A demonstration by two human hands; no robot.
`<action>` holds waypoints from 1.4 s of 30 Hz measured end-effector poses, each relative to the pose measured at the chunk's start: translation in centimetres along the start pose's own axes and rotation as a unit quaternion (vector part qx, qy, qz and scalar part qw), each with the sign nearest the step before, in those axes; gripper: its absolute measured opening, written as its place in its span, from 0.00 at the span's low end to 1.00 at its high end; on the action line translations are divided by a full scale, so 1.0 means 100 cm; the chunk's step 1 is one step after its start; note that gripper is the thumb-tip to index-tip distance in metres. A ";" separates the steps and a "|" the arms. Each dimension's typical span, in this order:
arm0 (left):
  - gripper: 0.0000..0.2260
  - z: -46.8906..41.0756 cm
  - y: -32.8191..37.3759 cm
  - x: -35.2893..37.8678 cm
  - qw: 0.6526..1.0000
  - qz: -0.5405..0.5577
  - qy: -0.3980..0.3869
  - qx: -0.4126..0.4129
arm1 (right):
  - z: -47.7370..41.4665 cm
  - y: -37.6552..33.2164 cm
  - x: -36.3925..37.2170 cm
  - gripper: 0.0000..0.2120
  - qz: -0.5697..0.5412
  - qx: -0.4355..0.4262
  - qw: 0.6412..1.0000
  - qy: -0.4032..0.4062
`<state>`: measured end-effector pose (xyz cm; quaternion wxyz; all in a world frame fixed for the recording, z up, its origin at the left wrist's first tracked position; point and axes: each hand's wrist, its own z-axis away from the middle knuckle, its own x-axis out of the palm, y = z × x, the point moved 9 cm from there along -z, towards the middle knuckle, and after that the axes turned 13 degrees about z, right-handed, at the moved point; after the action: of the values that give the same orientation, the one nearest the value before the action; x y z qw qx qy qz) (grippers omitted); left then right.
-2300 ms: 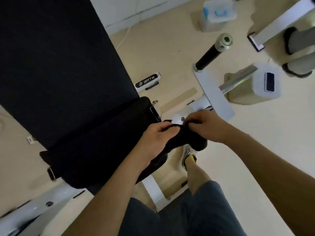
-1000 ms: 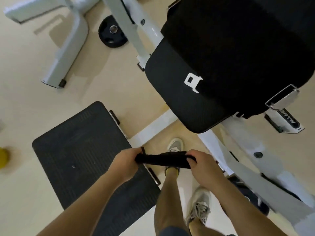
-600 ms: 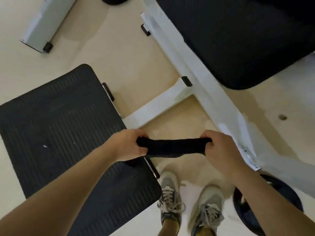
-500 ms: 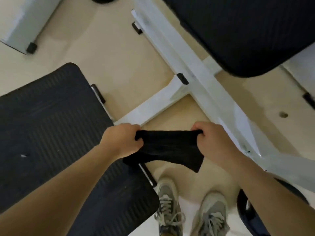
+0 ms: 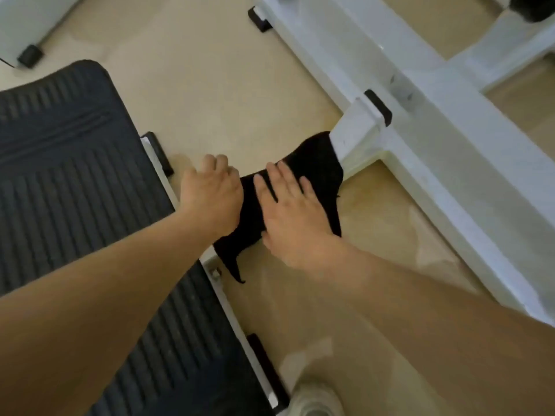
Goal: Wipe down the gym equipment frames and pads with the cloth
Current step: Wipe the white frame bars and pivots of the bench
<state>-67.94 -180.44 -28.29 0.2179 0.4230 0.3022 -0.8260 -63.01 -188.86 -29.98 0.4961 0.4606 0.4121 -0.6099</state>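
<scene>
A black cloth [image 5: 319, 163] lies draped over the white crossbar [image 5: 359, 130] of the gym machine's frame, low near the floor. My right hand [image 5: 288, 211] lies flat on the cloth with straight, spread fingers and presses it onto the bar. My left hand [image 5: 211, 190] sits just to its left at the cloth's left end, its fingers curled over the far side and holding that end. One corner of the cloth hangs down below my hands. The bar under the cloth is hidden.
The crossbar joins a long white main beam [image 5: 444, 151] running diagonally on the right. A black ribbed footplate [image 5: 75, 181] with a white edge fills the left. Another white frame foot [image 5: 21, 22] shows top left. My shoe [image 5: 315, 400] is at the bottom.
I have bent down to the frame. The cloth, held stretched in the air between both hands before, now lies on the white crossbar, and my right hand has flattened on top of it.
</scene>
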 end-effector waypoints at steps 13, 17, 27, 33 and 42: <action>0.33 -0.023 0.088 0.033 0.991 0.132 0.004 0.013 | -0.016 0.076 0.048 0.27 0.120 -0.086 0.978 0.147; 0.27 -0.029 0.109 0.024 0.993 0.099 0.067 0.020 | -0.005 0.089 0.049 0.28 0.084 -0.039 0.983 0.158; 0.22 -0.022 0.184 -0.014 0.918 0.158 0.245 0.268 | 0.051 0.186 0.047 0.27 -0.079 0.238 0.941 0.228; 0.24 -0.039 0.231 -0.016 0.915 0.138 0.220 0.309 | 0.011 0.211 0.051 0.35 0.078 0.244 0.966 0.034; 0.12 -0.071 0.256 -0.025 0.674 0.736 0.062 0.021 | 0.119 0.209 0.072 0.30 0.038 0.388 0.916 0.096</action>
<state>-46.74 -193.83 -37.57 0.7271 0.5634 -0.1109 -0.3764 -44.83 -205.44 -35.12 0.2591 0.6887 0.1704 -0.6553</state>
